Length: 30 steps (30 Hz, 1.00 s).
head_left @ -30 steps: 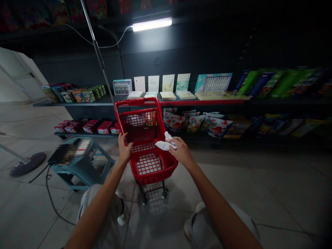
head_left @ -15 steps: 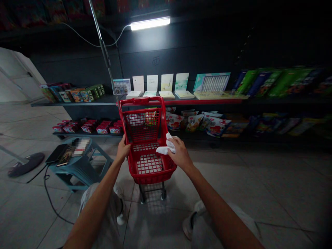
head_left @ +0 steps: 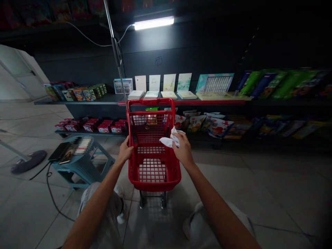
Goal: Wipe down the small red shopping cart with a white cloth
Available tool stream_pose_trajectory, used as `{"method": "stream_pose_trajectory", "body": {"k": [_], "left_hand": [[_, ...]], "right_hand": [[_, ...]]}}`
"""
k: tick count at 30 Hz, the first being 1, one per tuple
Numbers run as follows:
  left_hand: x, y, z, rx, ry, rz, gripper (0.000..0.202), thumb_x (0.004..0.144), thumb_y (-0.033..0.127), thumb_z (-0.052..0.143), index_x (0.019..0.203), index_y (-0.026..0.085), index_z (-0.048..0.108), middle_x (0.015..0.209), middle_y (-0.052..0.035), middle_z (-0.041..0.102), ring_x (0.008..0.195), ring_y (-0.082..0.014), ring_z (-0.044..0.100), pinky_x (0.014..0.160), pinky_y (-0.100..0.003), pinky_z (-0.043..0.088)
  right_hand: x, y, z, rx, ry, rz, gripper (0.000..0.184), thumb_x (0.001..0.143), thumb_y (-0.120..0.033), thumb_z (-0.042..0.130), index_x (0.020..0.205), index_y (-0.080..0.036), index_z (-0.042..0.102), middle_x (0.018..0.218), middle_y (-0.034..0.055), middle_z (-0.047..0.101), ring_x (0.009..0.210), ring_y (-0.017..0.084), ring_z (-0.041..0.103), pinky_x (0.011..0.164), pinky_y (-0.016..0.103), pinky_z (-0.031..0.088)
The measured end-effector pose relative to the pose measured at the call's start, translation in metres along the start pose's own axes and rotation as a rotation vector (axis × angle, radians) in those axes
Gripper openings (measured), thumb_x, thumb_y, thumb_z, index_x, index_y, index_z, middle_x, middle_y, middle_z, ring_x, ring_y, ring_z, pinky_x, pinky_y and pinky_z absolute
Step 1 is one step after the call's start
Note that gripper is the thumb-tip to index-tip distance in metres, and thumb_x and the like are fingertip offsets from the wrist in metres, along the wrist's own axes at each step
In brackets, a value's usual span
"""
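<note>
A small red shopping cart [head_left: 155, 186] with a plastic grid basket stands on the floor between my legs. My left hand [head_left: 126, 152] is closed on the left edge of its frame, the fingertips hidden behind the red plastic. In my right hand [head_left: 183, 147] is a crumpled white cloth [head_left: 167, 141], pinched by the cart's right side. One end of the cloth hangs over the basket. Whether the cloth touches the cart I cannot tell.
Ahead, a dark shelf [head_left: 98, 100] bears books, small boxes and bagged goods. Snack bags [head_left: 219, 127] and red boxes [head_left: 103, 127] fill its lower level. A blue-grey stool [head_left: 85, 169] at left carries flat items, with a cable trailing down. A metal pole [head_left: 115, 52] rises behind the cart.
The cart has swung slightly, its handle shifting right and its front edge lower in view. My right hand, still with the cloth, has moved a little up and right along the cart's side.
</note>
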<state>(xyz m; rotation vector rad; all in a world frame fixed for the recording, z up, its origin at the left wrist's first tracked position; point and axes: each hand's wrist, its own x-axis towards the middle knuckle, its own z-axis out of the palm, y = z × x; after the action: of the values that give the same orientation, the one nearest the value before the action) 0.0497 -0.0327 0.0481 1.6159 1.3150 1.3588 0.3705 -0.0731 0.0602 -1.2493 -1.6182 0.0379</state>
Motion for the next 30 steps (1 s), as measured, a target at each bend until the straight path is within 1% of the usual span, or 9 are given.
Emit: {"method": "stream_pose_trajectory", "body": {"k": [2, 5, 10, 13, 17, 22, 25, 27, 30], "left_hand": [[0.0, -0.002, 0.0, -0.04, 0.005, -0.048, 0.073, 0.062, 0.016, 0.065, 0.135, 0.021, 0.065, 0.123, -0.0043, 0.076, 0.112, -0.0281, 0.072, 0.106, -0.046, 0.058], [0.004, -0.004, 0.002, -0.034, 0.079, -0.101, 0.069, 0.06, 0.014, 0.064, 0.128, 0.021, 0.066, 0.127, -0.0074, 0.074, 0.118, -0.0298, 0.069, 0.109, -0.048, 0.055], [0.014, -0.003, 0.009, 0.01, 0.136, -0.081, 0.064, 0.072, 0.018, 0.06, 0.136, 0.016, 0.058, 0.136, -0.0131, 0.068, 0.126, -0.0289, 0.065, 0.116, -0.047, 0.048], [0.021, 0.0, 0.012, 0.087, 0.095, -0.093, 0.066, 0.077, 0.02, 0.061, 0.143, 0.016, 0.054, 0.137, -0.0121, 0.068, 0.125, -0.0287, 0.065, 0.116, -0.047, 0.046], [0.027, 0.008, 0.013, 0.142, 0.048, -0.091, 0.069, 0.081, 0.019, 0.058, 0.149, 0.014, 0.048, 0.137, -0.0106, 0.067, 0.123, -0.0252, 0.065, 0.116, -0.042, 0.047], [0.024, 0.024, 0.01, 0.276, 0.007, -0.072, 0.074, 0.083, 0.014, 0.055, 0.155, 0.015, 0.042, 0.142, -0.0105, 0.065, 0.125, -0.0263, 0.065, 0.117, -0.042, 0.046], [0.018, 0.034, 0.009, 0.35, -0.021, -0.067, 0.077, 0.088, 0.016, 0.052, 0.162, 0.02, 0.035, 0.151, -0.0084, 0.06, 0.131, -0.0273, 0.063, 0.117, -0.043, 0.045], [0.014, 0.041, 0.009, 0.384, -0.038, -0.086, 0.077, 0.091, 0.019, 0.051, 0.165, 0.022, 0.031, 0.155, -0.0073, 0.058, 0.135, -0.0284, 0.061, 0.117, -0.043, 0.046], [0.009, 0.049, 0.01, 0.418, -0.055, -0.129, 0.074, 0.095, 0.024, 0.05, 0.166, 0.026, 0.03, 0.149, -0.0074, 0.063, 0.131, -0.0306, 0.065, 0.113, -0.044, 0.048]], "right_hand": [[0.002, 0.003, 0.001, -0.008, 0.036, 0.044, 0.05, 0.09, -0.017, 0.054, 0.139, -0.021, 0.063, 0.141, 0.0149, 0.059, 0.136, 0.029, 0.055, 0.121, 0.049, 0.043], [0.003, 0.01, 0.002, -0.038, 0.054, 0.121, 0.06, 0.086, -0.02, 0.059, 0.146, -0.02, 0.057, 0.145, 0.016, 0.055, 0.136, 0.03, 0.055, 0.12, 0.049, 0.044], [0.0, 0.021, 0.005, -0.069, 0.014, 0.175, 0.059, 0.084, -0.026, 0.063, 0.141, -0.014, 0.06, 0.138, 0.0196, 0.061, 0.129, 0.033, 0.059, 0.116, 0.05, 0.047], [-0.001, 0.021, 0.003, -0.065, -0.009, 0.14, 0.052, 0.083, -0.024, 0.061, 0.135, -0.016, 0.064, 0.135, 0.0179, 0.064, 0.126, 0.032, 0.061, 0.114, 0.049, 0.049], [0.001, 0.018, -0.003, -0.049, -0.034, 0.093, 0.04, 0.084, -0.019, 0.056, 0.121, -0.017, 0.071, 0.126, 0.0156, 0.068, 0.116, 0.03, 0.065, 0.107, 0.047, 0.052], [0.0, 0.015, -0.009, -0.074, -0.085, 0.077, 0.035, 0.083, -0.015, 0.054, 0.112, -0.018, 0.073, 0.114, 0.0131, 0.069, 0.103, 0.028, 0.068, 0.098, 0.043, 0.056], [-0.003, 0.011, -0.009, -0.11, -0.087, 0.028, 0.035, 0.083, -0.012, 0.053, 0.11, -0.019, 0.073, 0.115, 0.013, 0.069, 0.111, 0.029, 0.066, 0.102, 0.046, 0.054], [-0.003, 0.005, -0.011, -0.102, -0.046, -0.021, 0.033, 0.087, -0.013, 0.053, 0.112, -0.02, 0.072, 0.121, 0.0128, 0.069, 0.119, 0.029, 0.064, 0.108, 0.047, 0.052], [0.0, -0.009, -0.016, -0.056, 0.052, -0.069, 0.027, 0.097, -0.023, 0.055, 0.119, -0.021, 0.071, 0.129, 0.0124, 0.067, 0.124, 0.027, 0.063, 0.111, 0.047, 0.05]]}}
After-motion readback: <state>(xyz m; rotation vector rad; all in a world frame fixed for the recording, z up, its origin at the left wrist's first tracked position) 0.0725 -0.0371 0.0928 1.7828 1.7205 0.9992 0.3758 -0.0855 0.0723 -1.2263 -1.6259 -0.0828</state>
